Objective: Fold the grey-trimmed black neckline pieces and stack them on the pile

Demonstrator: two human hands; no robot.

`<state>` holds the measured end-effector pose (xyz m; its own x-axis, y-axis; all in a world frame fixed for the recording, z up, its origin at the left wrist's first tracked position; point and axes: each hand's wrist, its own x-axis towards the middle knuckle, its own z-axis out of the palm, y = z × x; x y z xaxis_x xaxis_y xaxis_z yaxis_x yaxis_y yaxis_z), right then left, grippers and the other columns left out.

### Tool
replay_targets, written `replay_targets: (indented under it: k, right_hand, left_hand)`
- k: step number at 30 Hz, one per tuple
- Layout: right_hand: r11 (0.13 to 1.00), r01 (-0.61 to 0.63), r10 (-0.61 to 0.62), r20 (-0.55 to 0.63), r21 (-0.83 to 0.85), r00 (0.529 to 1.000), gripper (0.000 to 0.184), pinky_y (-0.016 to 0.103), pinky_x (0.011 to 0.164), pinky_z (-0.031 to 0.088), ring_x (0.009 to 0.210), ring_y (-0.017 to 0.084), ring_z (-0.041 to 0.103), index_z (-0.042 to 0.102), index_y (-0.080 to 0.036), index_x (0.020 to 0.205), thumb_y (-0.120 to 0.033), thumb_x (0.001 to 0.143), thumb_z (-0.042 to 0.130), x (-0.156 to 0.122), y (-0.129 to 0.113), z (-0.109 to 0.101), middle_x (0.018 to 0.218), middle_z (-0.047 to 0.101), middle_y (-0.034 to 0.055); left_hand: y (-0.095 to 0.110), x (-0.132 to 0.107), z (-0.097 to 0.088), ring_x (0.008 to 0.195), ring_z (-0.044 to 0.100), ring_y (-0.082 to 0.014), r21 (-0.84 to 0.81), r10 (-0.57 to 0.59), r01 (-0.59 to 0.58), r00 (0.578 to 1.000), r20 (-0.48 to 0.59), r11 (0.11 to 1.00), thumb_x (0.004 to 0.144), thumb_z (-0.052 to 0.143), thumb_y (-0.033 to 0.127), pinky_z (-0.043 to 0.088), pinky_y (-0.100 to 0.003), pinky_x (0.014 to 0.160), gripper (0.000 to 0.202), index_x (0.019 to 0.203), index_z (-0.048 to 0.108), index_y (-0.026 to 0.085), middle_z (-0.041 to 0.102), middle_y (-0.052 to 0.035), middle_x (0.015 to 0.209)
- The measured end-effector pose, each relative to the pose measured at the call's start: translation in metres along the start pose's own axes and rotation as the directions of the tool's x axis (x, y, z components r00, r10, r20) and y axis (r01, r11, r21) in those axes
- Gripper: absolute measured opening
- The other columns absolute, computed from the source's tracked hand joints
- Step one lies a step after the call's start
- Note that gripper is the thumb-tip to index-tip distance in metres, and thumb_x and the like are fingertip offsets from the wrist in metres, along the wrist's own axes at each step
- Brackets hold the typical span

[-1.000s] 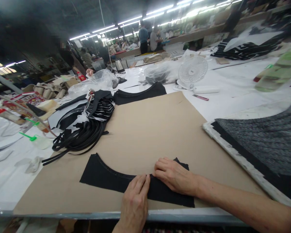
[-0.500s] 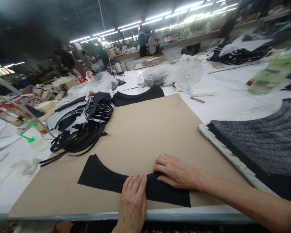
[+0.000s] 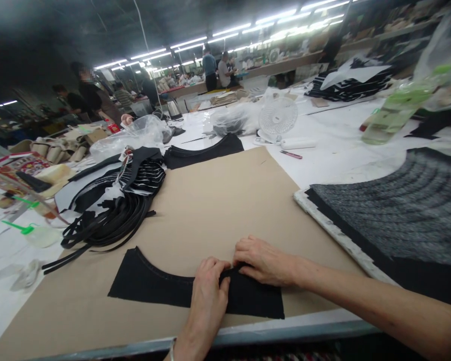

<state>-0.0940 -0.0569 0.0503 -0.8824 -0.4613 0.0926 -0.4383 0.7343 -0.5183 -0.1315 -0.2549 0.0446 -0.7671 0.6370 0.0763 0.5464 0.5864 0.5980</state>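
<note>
A curved black fabric piece [image 3: 150,281] lies on a brown cardboard sheet [image 3: 225,200] near the table's front edge. My left hand [image 3: 207,296] rests on the middle of the piece, its fingers curled and pinching the curved upper edge. My right hand [image 3: 265,260] meets it from the right, fingers bent and gripping the same edge. The fabric's right end is partly hidden under my right wrist.
A coil of black strips [image 3: 108,225] and striped fabric [image 3: 145,175] lie at the left. A grey textured fabric on a white board [image 3: 398,210] lies right. A small white fan [image 3: 277,116], plastic bags and a green bottle [image 3: 393,113] stand behind. People work far off.
Both hands went from lying flat on the black fabric to curling and pinching its upper edge where they meet. The view shifted slightly to the right.
</note>
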Motion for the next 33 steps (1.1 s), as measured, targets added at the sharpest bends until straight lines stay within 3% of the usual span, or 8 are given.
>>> replay_targets:
  k: [5,9,12,19,24,28,33]
  right_hand:
    - [0.993,0.043,-0.045,-0.02,-0.111,0.999,0.014,0.032,0.082,0.037,0.091,0.019,0.052,0.063,-0.019,0.097,-0.015,0.092,0.05,-0.005,-0.001,0.005,0.093,0.06,0.0044]
    - [0.975,0.087,-0.094,-0.026,-0.207,0.995,0.02,0.032,0.08,0.036,0.087,0.019,0.05,0.062,-0.017,0.095,-0.016,0.096,0.043,-0.011,-0.001,0.009,0.093,0.06,0.0063]
    - [0.965,0.116,-0.129,-0.042,-0.234,0.991,0.022,0.032,0.079,0.035,0.086,0.019,0.048,0.062,-0.017,0.096,-0.015,0.097,0.041,-0.016,-0.001,0.011,0.093,0.059,0.0067]
    - [0.964,0.136,-0.144,-0.02,-0.229,0.989,0.023,0.033,0.078,0.035,0.085,0.019,0.048,0.061,-0.017,0.098,-0.014,0.096,0.039,-0.02,0.0,0.007,0.091,0.059,0.0071]
    - [0.985,0.065,-0.07,-0.028,-0.16,0.997,0.019,0.033,0.08,0.036,0.089,0.02,0.049,0.06,-0.018,0.106,-0.017,0.094,0.046,-0.022,0.001,0.003,0.096,0.059,0.0071]
    - [0.997,0.02,-0.022,-0.038,-0.069,0.999,0.024,0.034,0.085,0.036,0.095,0.02,0.05,0.057,-0.018,0.114,-0.017,0.091,0.052,-0.02,0.0,0.0,0.099,0.059,0.0069]
    - [1.0,-0.012,0.012,-0.025,-0.019,1.0,0.018,0.033,0.085,0.036,0.094,0.02,0.051,0.059,-0.017,0.107,-0.015,0.088,0.056,-0.019,-0.002,-0.007,0.098,0.058,0.0063]
  left_hand:
    - [-0.007,-0.015,0.014,0.082,0.061,-0.0192,0.215,0.189,-0.166,0.977,-0.094,0.962,0.084,0.047,0.001,0.053,-0.034,0.073,0.029,0.098,0.066,0.018,0.065,-0.0042,0.086]
    - [-0.016,-0.037,0.027,0.101,0.061,-0.0227,0.501,0.486,-0.348,0.857,-0.174,0.792,0.086,0.037,0.002,0.051,-0.036,0.085,0.04,0.118,0.06,0.01,0.068,-0.0111,0.108]
    - [-0.022,-0.049,0.028,0.117,0.055,-0.0225,0.564,0.565,-0.405,0.814,-0.135,0.719,0.086,0.036,0.002,0.045,-0.036,0.095,0.044,0.125,0.057,0.008,0.065,-0.0105,0.122]
    - [-0.025,-0.053,0.026,0.122,0.052,-0.0213,0.453,0.52,-0.396,0.833,-0.189,0.799,0.09,0.038,0.005,0.041,-0.036,0.102,0.044,0.13,0.053,0.013,0.066,-0.0064,0.122]
    - [-0.028,-0.056,0.023,0.122,0.052,-0.0193,0.301,0.333,-0.244,0.897,-0.291,0.922,0.092,0.049,0.013,0.047,-0.035,0.099,0.044,0.136,0.045,0.016,0.064,-0.0078,0.123]
    - [-0.027,-0.05,0.018,0.111,0.057,-0.0201,0.22,0.197,-0.126,0.92,-0.338,0.967,0.092,0.05,0.017,0.051,-0.038,0.092,0.035,0.127,0.051,0.02,0.064,-0.0074,0.116]
    - [-0.008,-0.031,0.021,0.097,0.06,-0.0234,0.167,0.163,-0.119,0.945,-0.282,0.979,0.087,0.056,0.016,0.049,-0.043,0.084,0.03,0.116,0.058,0.021,0.065,-0.0061,0.102]
